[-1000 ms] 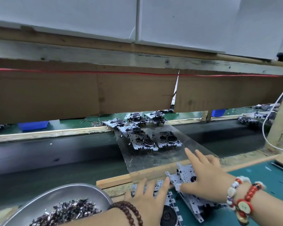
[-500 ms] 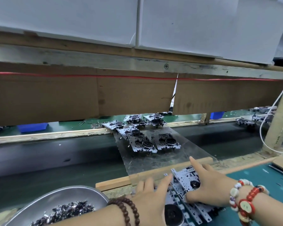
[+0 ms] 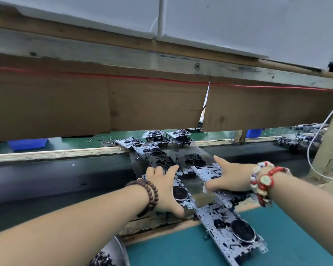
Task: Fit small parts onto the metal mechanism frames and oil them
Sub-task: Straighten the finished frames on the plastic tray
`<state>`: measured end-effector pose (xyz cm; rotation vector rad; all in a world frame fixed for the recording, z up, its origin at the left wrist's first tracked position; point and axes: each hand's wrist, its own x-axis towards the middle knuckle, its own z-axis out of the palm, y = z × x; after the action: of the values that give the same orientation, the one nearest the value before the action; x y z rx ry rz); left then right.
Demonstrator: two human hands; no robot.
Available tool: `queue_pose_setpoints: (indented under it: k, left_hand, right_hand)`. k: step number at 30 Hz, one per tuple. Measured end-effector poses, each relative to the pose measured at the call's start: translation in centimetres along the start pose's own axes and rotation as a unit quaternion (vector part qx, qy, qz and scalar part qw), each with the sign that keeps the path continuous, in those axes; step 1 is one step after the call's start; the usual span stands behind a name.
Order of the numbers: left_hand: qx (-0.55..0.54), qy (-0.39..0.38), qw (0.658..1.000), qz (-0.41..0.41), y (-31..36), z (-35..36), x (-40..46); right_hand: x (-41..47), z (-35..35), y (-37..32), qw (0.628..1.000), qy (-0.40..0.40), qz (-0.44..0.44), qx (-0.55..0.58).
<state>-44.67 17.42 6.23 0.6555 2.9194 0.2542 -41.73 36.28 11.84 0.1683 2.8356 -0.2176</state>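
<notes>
Both arms reached further out since a second ago, frames pushed up the clear ramp toward 12 o'clock. Left hand (image 3: 164, 186) fingers straight, flat on left frame (image 3: 181, 194); right hand (image 3: 232, 176) fingers spread, pressing right frame (image 3: 210, 172). Another frame (image 3: 233, 229) on table (image 3: 181, 250) at 5 o'clock. Small parts in bowl (image 3: 115, 252) at 6 o'clock. Batch apparently passed on, more left; oiling not visible

Your left hand (image 3: 162, 186) lies flat, fingers straight, on a metal frame (image 3: 181, 192) on the clear sheet (image 3: 200, 150) over the dark belt (image 3: 56, 175). Your right hand (image 3: 232, 178) presses flat on a second frame (image 3: 210, 172) just beside it. A third frame (image 3: 229, 231) lies near you on the green surface (image 3: 171, 250), and more frames (image 3: 158, 141) crowd the sheet's far end.
</notes>
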Motion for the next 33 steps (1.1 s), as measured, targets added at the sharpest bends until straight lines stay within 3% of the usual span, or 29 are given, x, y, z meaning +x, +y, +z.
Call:
queue_pose_setpoints:
  k: [7, 18, 22, 30, 33]
  left_hand:
    - [0.018, 0.027, 0.999, 0.018, -0.4, 1.7, 0.7]
    - [-0.021, 0.052, 0.998, 0.022, -0.5, 1.8, -2.0]
    - [-0.045, 0.070, 0.997, 0.001, -0.1, 0.0, -7.6]
    - [-0.042, 0.082, 0.996, -0.018, 1.7, -3.0, -25.5]
    - [-0.016, 0.095, 0.994, -0.043, 1.6, -2.4, -31.8]
  right_hand:
    - [4.7, 1.1, -1.4, 0.996, -0.040, 0.021, -0.074]
    - [3.3, 2.1, -2.4, 0.999, 0.036, 0.022, -0.034]
    - [-3.0, 1.6, -4.9, 0.993, 0.088, -0.066, -0.032]
    - [-21.7, 4.9, -11.9, 0.953, 0.060, -0.290, -0.069]
    - [-26.8, 6.2, -13.8, 0.939, 0.033, -0.337, -0.057]
